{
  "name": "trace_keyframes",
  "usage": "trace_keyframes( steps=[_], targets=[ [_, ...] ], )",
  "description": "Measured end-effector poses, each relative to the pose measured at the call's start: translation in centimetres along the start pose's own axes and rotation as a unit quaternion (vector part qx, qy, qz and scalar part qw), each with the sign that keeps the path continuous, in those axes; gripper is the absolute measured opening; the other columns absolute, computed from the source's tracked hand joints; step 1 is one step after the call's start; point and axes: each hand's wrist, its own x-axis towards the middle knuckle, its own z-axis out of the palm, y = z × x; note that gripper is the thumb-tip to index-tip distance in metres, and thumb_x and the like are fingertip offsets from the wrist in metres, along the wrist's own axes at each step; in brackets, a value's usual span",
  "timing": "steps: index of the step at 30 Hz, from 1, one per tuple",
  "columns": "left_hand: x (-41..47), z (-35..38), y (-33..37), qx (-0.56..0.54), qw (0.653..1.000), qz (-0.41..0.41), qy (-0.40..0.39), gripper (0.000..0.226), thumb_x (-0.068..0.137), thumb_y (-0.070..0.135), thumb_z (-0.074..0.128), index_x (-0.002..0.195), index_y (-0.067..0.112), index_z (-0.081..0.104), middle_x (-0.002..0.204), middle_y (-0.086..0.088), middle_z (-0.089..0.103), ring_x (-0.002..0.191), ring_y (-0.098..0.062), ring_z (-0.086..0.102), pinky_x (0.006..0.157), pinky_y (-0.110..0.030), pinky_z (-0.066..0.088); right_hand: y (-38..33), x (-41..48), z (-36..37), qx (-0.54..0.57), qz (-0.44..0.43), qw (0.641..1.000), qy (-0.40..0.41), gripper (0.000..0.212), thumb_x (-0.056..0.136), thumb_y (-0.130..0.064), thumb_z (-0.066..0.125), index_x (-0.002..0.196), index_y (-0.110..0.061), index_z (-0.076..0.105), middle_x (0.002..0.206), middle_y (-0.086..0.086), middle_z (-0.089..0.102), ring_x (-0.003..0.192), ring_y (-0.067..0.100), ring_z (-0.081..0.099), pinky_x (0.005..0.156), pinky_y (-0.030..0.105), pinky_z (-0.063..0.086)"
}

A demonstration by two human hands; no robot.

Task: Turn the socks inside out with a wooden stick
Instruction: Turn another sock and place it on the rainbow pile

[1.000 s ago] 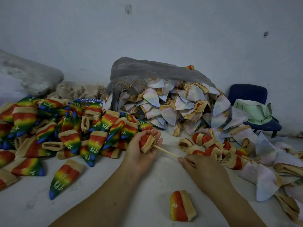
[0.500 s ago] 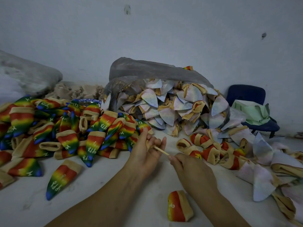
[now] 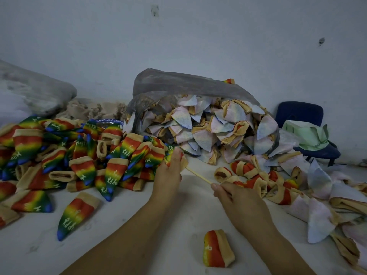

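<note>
Rainbow socks (image 3: 83,169) beside perhaps plastic bag (image 3: 178,84)

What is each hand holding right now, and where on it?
Left hand grips a sock around its middle; right hand pinches the wooden stick at its near end.

A pale wall (image 3: 198,36) is seen at the back, marked by one dark spot (image 3: 154,11) near the top and another (image 3: 321,41) toward the right. A grey translucent plastic bag (image 3: 178,84) is laid on its side against it, mouth open toward the front. To the right, a blue chair (image 3: 297,116) is placed by the wall, with a pale green cloth (image 3: 305,135) draped over its seat. At far left a grey bundle (image 3: 29,92) is seen, with a beige fabric heap (image 3: 93,110) just beside it. All is set on a white surface (image 3: 39,251).
</note>
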Motion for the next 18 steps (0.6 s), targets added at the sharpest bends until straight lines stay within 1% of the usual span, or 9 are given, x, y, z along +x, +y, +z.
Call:
trace_keyframes(
  steps=[2, 4, 5, 6, 9, 12, 15, 17, 18],
  targets=[
    [0.0, 0.2, 0.2, -0.018, 0.999, -0.022, -0.015, 0.067, 0.053, 0.094, 0.043, 0.047, 0.028, 0.042, 0.039, 0.011, 0.032, 0.034, -0.003, 0.031, 0.041, -0.02, 0.028, -0.4, 0.0, 0.0, 0.019, 0.0, 1.0, -0.003, 0.045, 0.093, -0.056, 0.033, 0.086, -0.026, 0.066, 0.08, -0.006, 0.069, 0.076, 0.009, 0.062, 0.069, 0.035, 0.052],
    [-0.1, 0.4, 0.1, -0.032, 0.998, -0.028, -0.037, 0.069, 0.044, 0.098, 0.049, 0.038, 0.029, 0.043, 0.041, 0.011, 0.031, 0.035, -0.005, 0.03, 0.038, -0.018, 0.027, -0.6, 0.0, -0.2, 0.046, 0.001, 0.999, -0.011, 0.043, 0.092, -0.056, 0.034, 0.082, -0.029, 0.065, 0.075, -0.014, 0.065, 0.075, 0.005, 0.061, 0.07, 0.032, 0.051],
    [-0.1, 0.5, 0.1, -0.041, 0.998, -0.021, -0.046, 0.069, 0.043, 0.098, 0.052, 0.037, 0.03, 0.043, 0.042, 0.011, 0.032, 0.036, -0.005, 0.03, 0.039, -0.018, 0.028, -0.7, -0.1, -0.3, 0.059, 0.003, 0.998, -0.015, 0.041, 0.091, -0.057, 0.034, 0.079, -0.032, 0.064, 0.071, -0.019, 0.062, 0.075, 0.002, 0.06, 0.069, 0.029, 0.05],
    [-0.2, 0.6, 0.1, -0.041, 0.998, -0.008, -0.049, 0.068, 0.043, 0.098, 0.053, 0.039, 0.03, 0.044, 0.043, 0.011, 0.033, 0.037, -0.005, 0.031, 0.042, -0.02, 0.029, -0.7, -0.1, -0.4, 0.07, 0.005, 0.997, -0.02, 0.038, 0.091, -0.057, 0.034, 0.076, -0.036, 0.061, 0.069, -0.021, 0.06, 0.074, 0.001, 0.06, 0.068, 0.027, 0.049],
    [-0.3, 0.6, 0.2, -0.004, 0.999, 0.026, -0.035, 0.063, 0.052, 0.095, 0.049, 0.041, 0.033, 0.052, 0.043, 0.014, 0.04, 0.04, -0.002, 0.04, 0.055, -0.026, 0.035, -0.7, -0.2, -0.7, 0.092, 0.014, 0.995, -0.024, 0.033, 0.09, -0.057, 0.036, 0.068, -0.042, 0.055, 0.065, -0.013, 0.06, 0.068, 0.001, 0.057, 0.065, 0.027, 0.047],
    [-0.7, 0.7, 0.3, 0.002, 0.999, 0.029, -0.03, 0.063, 0.053, 0.094, 0.048, 0.042, 0.032, 0.056, 0.041, 0.015, 0.044, 0.045, -0.003, 0.044, 0.062, -0.031, 0.037, -0.7, -0.3, -0.8, 0.121, 0.026, 0.992, -0.034, 0.036, 0.092, -0.053, 0.04, 0.064, -0.037, 0.057, 0.059, -0.009, 0.056, 0.061, 0.001, 0.053, 0.06, 0.024, 0.042],
    [-1.2, 1.3, 0.7, -0.011, 1.0, 0.02, -0.016, 0.07, 0.05, 0.095, 0.044, 0.049, 0.025, 0.047, 0.04, 0.012, 0.043, 0.042, -0.005, 0.042, 0.059, -0.03, 0.036, -1.5, -0.3, -0.2, 0.22, 0.064, 0.972, -0.056, 0.041, 0.094, -0.047, 0.045, 0.06, -0.029, 0.06, 0.053, -0.01, 0.051, 0.053, 0.0, 0.049, 0.052, 0.014, 0.036],
    [-1.1, 1.9, 1.0, -0.016, 0.999, 0.038, -0.013, 0.062, 0.063, 0.088, 0.042, 0.055, 0.026, 0.046, 0.046, 0.011, 0.046, 0.042, -0.002, 0.042, 0.057, -0.027, 0.039, -2.3, -0.3, 0.4, 0.297, 0.092, 0.947, -0.083, 0.045, 0.094, -0.048, 0.045, 0.058, -0.027, 0.06, 0.046, -0.012, 0.045, 0.046, 0.0, 0.044, 0.048, 0.013, 0.033],
    [-1.1, 1.9, 1.0, -0.016, 0.999, 0.048, -0.014, 0.06, 0.069, 0.085, 0.041, 0.057, 0.026, 0.046, 0.047, 0.011, 0.046, 0.043, -0.001, 0.042, 0.055, -0.023, 0.041, -2.5, -0.3, 0.7, 0.316, 0.102, 0.939, -0.094, 0.046, 0.094, -0.05, 0.044, 0.059, -0.026, 0.061, 0.043, -0.014, 0.043, 0.044, -0.001, 0.042, 0.049, 0.014, 0.033]
  ],
)
